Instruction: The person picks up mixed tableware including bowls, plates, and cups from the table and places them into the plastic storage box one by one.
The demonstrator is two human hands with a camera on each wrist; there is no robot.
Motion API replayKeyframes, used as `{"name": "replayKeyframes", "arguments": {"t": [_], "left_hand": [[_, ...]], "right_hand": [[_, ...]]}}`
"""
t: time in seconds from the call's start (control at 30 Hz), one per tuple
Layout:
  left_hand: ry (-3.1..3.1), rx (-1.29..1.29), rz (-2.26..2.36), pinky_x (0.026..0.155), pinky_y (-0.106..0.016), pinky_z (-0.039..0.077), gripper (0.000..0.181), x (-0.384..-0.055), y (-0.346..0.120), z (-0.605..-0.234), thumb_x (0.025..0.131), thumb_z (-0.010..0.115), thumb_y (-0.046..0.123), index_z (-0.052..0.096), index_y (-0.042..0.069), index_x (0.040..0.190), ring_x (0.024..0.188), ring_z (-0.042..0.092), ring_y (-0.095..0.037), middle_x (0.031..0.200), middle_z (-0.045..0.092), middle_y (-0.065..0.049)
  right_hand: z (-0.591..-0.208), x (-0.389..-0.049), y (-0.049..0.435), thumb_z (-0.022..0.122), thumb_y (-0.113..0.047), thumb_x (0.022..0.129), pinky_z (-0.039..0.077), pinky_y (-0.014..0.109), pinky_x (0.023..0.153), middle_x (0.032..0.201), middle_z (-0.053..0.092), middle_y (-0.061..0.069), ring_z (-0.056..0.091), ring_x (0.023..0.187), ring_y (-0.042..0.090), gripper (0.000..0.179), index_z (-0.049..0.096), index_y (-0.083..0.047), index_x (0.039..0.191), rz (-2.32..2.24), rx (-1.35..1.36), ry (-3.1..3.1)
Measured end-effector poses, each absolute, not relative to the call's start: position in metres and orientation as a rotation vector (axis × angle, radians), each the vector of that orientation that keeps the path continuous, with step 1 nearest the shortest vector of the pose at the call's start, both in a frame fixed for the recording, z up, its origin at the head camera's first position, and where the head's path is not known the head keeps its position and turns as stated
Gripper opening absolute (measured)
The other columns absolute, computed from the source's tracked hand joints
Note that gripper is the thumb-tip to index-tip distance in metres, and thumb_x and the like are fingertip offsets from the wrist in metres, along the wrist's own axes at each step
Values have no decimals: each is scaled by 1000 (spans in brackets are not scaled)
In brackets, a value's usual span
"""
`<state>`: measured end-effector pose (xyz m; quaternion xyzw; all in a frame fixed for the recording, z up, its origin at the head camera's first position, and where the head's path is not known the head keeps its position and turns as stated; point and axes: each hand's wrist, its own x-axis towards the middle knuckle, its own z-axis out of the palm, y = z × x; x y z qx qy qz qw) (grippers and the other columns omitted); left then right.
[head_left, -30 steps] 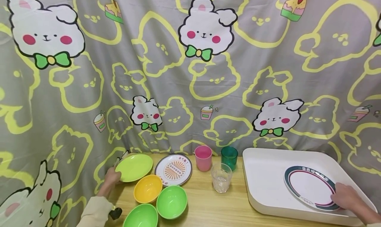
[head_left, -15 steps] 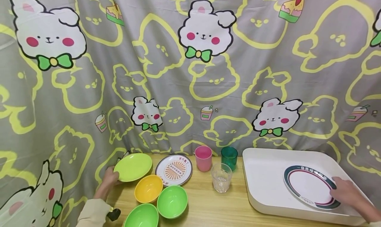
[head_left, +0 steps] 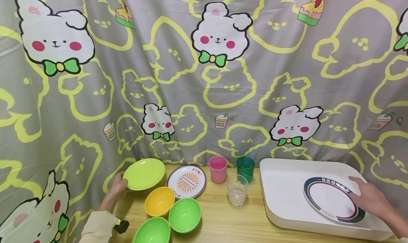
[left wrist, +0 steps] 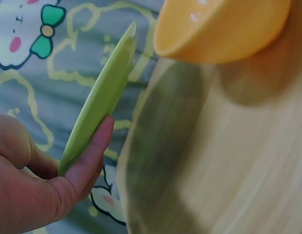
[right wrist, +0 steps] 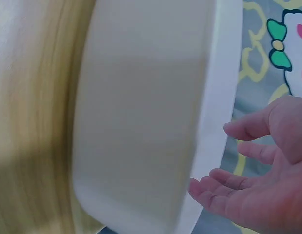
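Note:
My left hand (head_left: 117,187) pinches the left edge of a lime-green plate (head_left: 144,174), thumb on one face and fingers on the other. In the left wrist view the plate (left wrist: 99,100) is tilted and held above the wooden table, casting a shadow there. On the right, a white plate with a dark teal and red rim (head_left: 332,200) lies in a large white tray (head_left: 280,190). My right hand (head_left: 371,200) is over that plate's right side, fingers spread. In the right wrist view, this hand (right wrist: 268,165) holds nothing.
An orange bowl (head_left: 160,201) and two green bowls, one (head_left: 185,215) beside it, stand near the left hand. Behind them lies a patterned white plate (head_left: 187,182). A pink cup (head_left: 218,169), a teal cup (head_left: 245,169) and a clear cup (head_left: 237,190) stand mid-table.
The lime-green plate has been raised slightly and tilted in my left hand. My right hand has let go of the teal-rimmed plate, its fingers now spread; that plate stays in the tray.

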<state>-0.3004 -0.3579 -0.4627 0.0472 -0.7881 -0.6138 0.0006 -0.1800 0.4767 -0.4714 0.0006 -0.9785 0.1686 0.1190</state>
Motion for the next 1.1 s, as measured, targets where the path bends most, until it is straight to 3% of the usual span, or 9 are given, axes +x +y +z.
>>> {"name": "replayKeyframes", "arguments": {"t": [0.2,0.53,0.83,1.1], "left_hand": [[-2490,161,-1883,73,-35,62,66,-299,-349,-450,86,29,-20,11,-23,150,82,61,-19,115,43,-32],[-2521,150,-1832,65,-32,60,69,-298,-326,-437,89,33,-14,11,-19,154,78,59,-19,121,40,-32],[-2496,83,-1883,57,-26,55,66,-295,-312,-437,96,35,-12,8,-16,156,76,57,-16,134,32,-37],[-2477,52,-1926,58,-27,55,62,-291,-297,-432,99,33,-10,9,-14,156,79,58,-18,139,31,-38]], "right_hand": [[-467,-180,465,69,2,83,45,73,80,113,50,51,49,101,69,51,44,21,123,486,48,-2765],[-464,-179,444,65,3,89,36,72,89,123,43,50,40,110,65,55,39,21,133,585,93,-2655],[-461,-181,421,63,-6,96,37,75,84,125,41,47,41,113,63,61,32,17,143,648,33,-2665],[-466,-181,397,65,-3,94,39,69,81,125,48,42,49,109,59,57,39,12,142,708,108,-2496]]}}
